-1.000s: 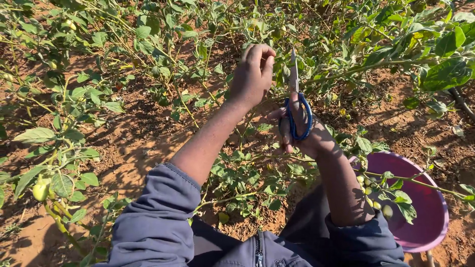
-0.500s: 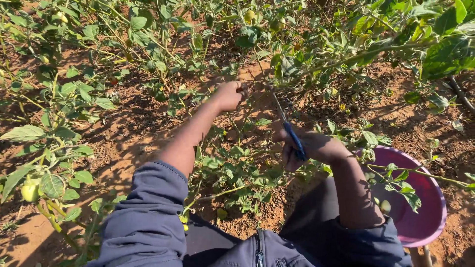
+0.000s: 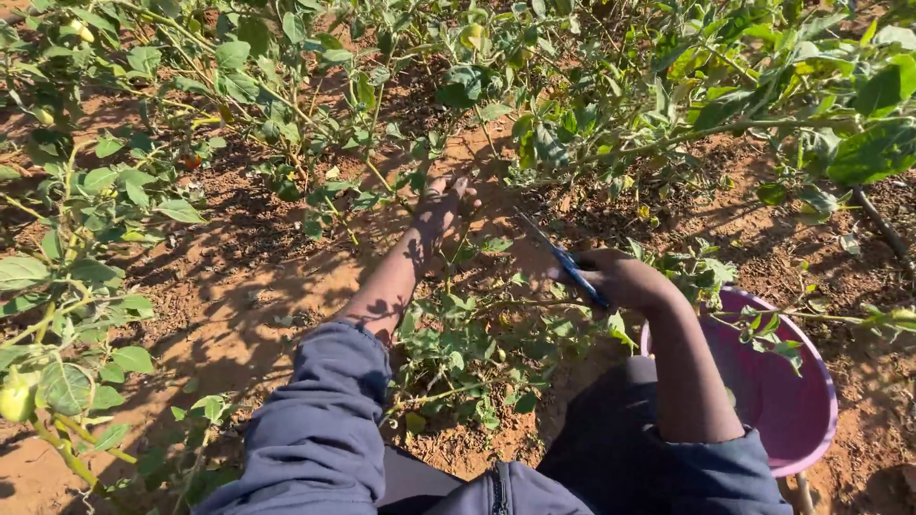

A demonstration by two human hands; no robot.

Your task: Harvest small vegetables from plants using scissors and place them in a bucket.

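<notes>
Our right hand point(image 3: 625, 278) is closed round the blue handles of the scissors point(image 3: 565, 259); the blades point up and to the left, toward the plants, and we cannot tell whether they are parted; our left hand point(image 3: 441, 205) reaches further out among the stems point(image 3: 382, 181), fingers point(image 3: 465, 185) loosely spread and half in leaf shadow, and we cannot tell whether it grips anything; the scissors lie between the two hands, nearer the right, with their tips just beside the left wrist; both sleeves point(image 3: 320, 420) are grey-blue and pushed up to the elbows; just below and to the right of the right forearm sits a pink bowl point(image 3: 811, 420) on the soil point(image 3: 239, 286), partly hidden by the arm and by a leafy twig across its rim; low green plants point(image 3: 458, 343) grow between our arms; taller ones crowd the top of the view; at the far left edge a pale green fruit point(image 3: 14, 399) hangs from a plant; the soil is reddish and dry, dappled with shadow.
</notes>
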